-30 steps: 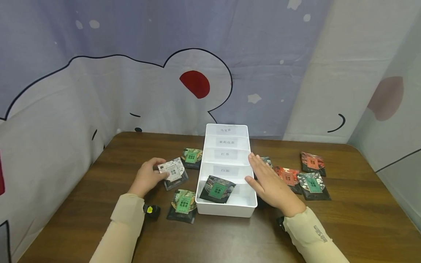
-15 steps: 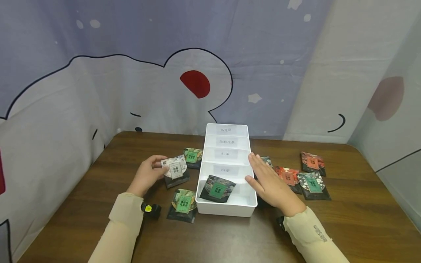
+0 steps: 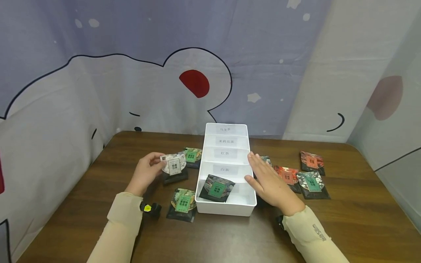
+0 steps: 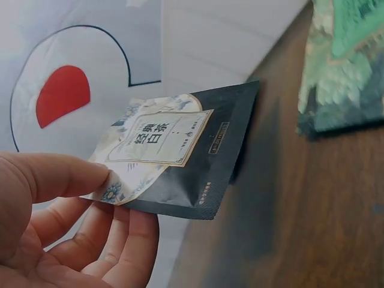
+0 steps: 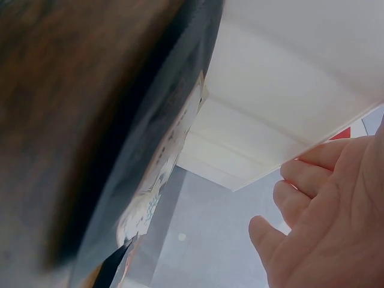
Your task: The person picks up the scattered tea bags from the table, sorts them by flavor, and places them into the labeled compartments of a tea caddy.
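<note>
My left hand [image 3: 144, 174] pinches a white-and-black tea sachet [image 3: 174, 167] between thumb and fingers at its upper left corner. In the left wrist view that sachet [image 4: 186, 189] is tilted, its printed side showing, above the wooden table. A white divided box [image 3: 226, 210] with labelled compartments stands in the middle. Inside its front compartment lies a dark sachet with a green label [image 3: 216, 189]. My right hand [image 3: 275, 185] is at the box's right side, fingers straight along the rim; the right wrist view shows the fingertips beside the box wall [image 5: 288, 72].
Two green sachets, one near [image 3: 182, 205] and one far [image 3: 192, 157], lie left of the box. To the right are two red sachets [image 3: 312, 163] [image 3: 287, 177], a green-labelled sachet [image 3: 313, 185] and one partly hidden sachet [image 3: 267, 160]. A patterned curtain [image 3: 158, 91] hangs behind the table.
My left hand has raised the white-and-black sachet slightly and turned it, so its label stands straighter and faces the head camera. The right hand and box have stayed in place.
</note>
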### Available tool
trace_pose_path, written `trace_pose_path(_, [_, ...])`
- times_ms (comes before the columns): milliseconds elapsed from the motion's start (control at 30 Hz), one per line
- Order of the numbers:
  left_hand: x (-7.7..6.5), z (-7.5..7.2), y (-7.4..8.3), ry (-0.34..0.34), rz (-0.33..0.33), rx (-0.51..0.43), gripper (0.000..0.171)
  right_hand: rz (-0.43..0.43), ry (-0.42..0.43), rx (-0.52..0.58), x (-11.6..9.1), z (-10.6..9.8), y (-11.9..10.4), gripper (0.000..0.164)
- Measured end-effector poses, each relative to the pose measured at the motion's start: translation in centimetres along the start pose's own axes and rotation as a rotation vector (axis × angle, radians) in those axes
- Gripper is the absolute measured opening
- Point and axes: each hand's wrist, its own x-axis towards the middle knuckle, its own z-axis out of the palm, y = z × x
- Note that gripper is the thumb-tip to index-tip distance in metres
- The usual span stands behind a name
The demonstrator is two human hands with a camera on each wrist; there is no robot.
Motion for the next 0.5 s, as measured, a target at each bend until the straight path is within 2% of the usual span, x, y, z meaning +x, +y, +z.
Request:
trace_pose_path(200, [-0.5, 0.0, 1.2, 0.032, 0.051, 0.015, 0.033, -0.007, 0.014, -0.006, 0.0, 0.0, 0.0, 0.071])
trace_pose_path(367, [-1.2, 0.1, 2.4, 0.08, 0.147, 0.07, 0.029, -0.001, 0.008, -0.003, 0.0, 0.1, 0.1, 0.071])
trace_pose_path(500, [-1.8, 0.3, 3.5, 0.125, 0.216, 0.078, 0.027, 0.004, 0.004, 0.0, 0.0, 0.1, 0.2, 0.072])
